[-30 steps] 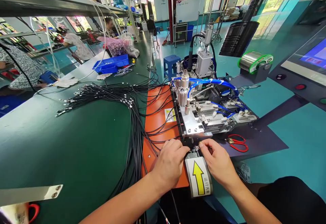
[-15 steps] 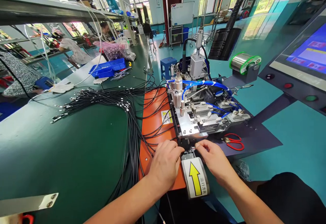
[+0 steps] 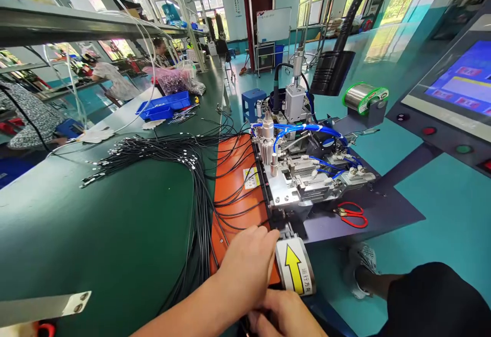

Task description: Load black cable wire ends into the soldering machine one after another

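My left hand (image 3: 251,257) is curled closed at the front end of the machine, over the edge of the orange work surface (image 3: 233,188). Its fingertips come near the metal track beside the yellow arrow plate (image 3: 295,268), and whatever they hold is hidden. Below it, my right hand (image 3: 286,311) has its fingers bent together under my left wrist, partly covered; what is in them does not show clearly. A bundle of thin black cables (image 3: 199,224) runs beside my left hand, with several strands lying across the orange surface to the machine (image 3: 299,173).
Red-handled cutters (image 3: 353,214) lie on the dark plate right of the machine. Behind are a solder wire spool (image 3: 364,96) and a control panel (image 3: 460,117) at right. A blue tray (image 3: 163,106) stands on the green table (image 3: 126,234). Other people sit far left.
My right hand has left the track at the machine's front and moved down and left, beneath my left wrist. My left hand has stayed near the track, shifting slightly.
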The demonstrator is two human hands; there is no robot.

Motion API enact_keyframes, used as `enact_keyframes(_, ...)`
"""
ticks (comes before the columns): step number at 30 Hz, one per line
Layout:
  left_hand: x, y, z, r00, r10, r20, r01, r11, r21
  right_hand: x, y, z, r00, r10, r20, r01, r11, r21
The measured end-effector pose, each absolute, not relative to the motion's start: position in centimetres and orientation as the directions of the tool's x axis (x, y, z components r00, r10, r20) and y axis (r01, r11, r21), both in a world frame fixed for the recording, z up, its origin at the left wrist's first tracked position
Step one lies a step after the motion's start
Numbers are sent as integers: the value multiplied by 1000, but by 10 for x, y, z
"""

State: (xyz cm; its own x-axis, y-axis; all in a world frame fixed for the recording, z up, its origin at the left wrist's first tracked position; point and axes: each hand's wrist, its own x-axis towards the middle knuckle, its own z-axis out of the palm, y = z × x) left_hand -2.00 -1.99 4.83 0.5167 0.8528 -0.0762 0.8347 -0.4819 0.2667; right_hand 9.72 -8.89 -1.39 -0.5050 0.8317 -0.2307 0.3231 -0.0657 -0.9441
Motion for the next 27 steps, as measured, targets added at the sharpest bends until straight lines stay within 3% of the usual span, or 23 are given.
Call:
enact_keyframes(3,-17,-24,55,589,807,-43,765,-539,352,100,-83,-14,-450,873,-187,266,-69,-961)
enact_keyframes(10,-19,-21,61,632,774,38,668,-569,480,98,-82,-10,-480,853,-204,399,5,-917)
enact_keyframes(14,-21,-20,61,645,759,85,633,-594,497,83,-85,-24,-518,849,-109,192,-8,-981)
enact_keyframes(17,-23,-19,61,637,763,112,619,-593,515,90,-81,-19,-527,835,-160,107,-122,-987)
enact_keyframes(20,-24,-16,61,670,731,130,551,-607,573,118,-71,2,-434,885,-172,152,-116,-982)
enact_keyframes(24,-21,-13,53,727,670,149,447,-627,638,162,-52,28,-269,941,-204,348,-103,-932)
enact_keyframes(27,-18,-11,42,690,691,217,417,-624,661,179,-45,29,-158,960,-230,272,-182,-945)
